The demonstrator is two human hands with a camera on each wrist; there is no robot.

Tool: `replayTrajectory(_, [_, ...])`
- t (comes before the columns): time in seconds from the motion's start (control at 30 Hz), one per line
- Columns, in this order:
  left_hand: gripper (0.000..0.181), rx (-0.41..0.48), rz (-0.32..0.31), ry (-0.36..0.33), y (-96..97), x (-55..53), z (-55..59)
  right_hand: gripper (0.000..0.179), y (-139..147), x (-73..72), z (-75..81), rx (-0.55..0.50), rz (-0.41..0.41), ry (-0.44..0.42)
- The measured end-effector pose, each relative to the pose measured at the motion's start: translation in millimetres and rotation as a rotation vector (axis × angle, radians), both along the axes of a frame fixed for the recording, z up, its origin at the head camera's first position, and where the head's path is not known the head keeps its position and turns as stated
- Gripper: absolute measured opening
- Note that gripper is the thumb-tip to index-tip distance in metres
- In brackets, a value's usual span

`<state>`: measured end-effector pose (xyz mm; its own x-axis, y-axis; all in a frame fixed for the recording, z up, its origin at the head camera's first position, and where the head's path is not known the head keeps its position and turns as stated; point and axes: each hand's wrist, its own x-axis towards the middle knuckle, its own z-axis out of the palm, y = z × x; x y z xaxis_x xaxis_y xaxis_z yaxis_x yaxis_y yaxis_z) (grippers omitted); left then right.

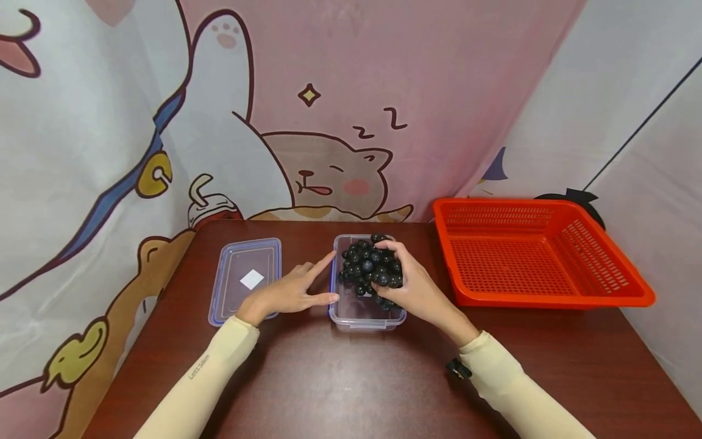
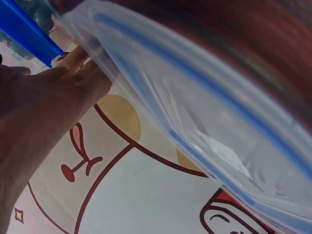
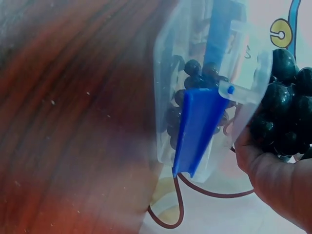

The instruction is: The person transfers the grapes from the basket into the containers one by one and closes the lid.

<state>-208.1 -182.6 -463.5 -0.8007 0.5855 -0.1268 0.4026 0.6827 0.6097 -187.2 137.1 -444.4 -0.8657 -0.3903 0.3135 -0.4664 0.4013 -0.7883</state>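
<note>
1 grip on dark grapes (image 1: 367, 266), at container (image 1: 362, 322)

Grapes are held by right hand (image 1: 414, 286), in and above container; left hand (image 1: 296, 289) is spread wide at its left side. Transfer step judged, direction unclear. Next, bunch should be kept supported.

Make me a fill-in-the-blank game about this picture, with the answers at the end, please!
1. The person's ____ hand grips glossy, round, dark grapes.
2. Seen from the person's side, the flat, clear, blue-edged plastic lid lies to the ____ of the clear, rectangular plastic box.
3. The diamond-shaped label on the lid is coloured ____.
4. Exactly ____ large, red, rectangular plastic basket sits on the brown table.

Missing words: right; left; white; one.
</note>
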Motion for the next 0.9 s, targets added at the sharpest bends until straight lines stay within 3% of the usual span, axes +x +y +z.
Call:
replayTrajectory(0.3, [0.101, -0.002, 0.016, 0.021, -0.1, 0.1, -1.0, 0.084, -12, 4.3, -7.3, 0.073, -0.004, 0.097])
replayTrajectory(0.6, [0.100, -0.026, 0.007, 0.026, 0.3, -0.7, -3.7, 0.085, -18, 3.7, -13.5, 0.123, -0.003, 0.057])
replayTrajectory(0.9, [0.100, -0.034, 0.008, 0.027, 1.1, -1.4, -3.1, 0.090, -22, 7.6, -18.2, 0.195, -0.041, 0.093])
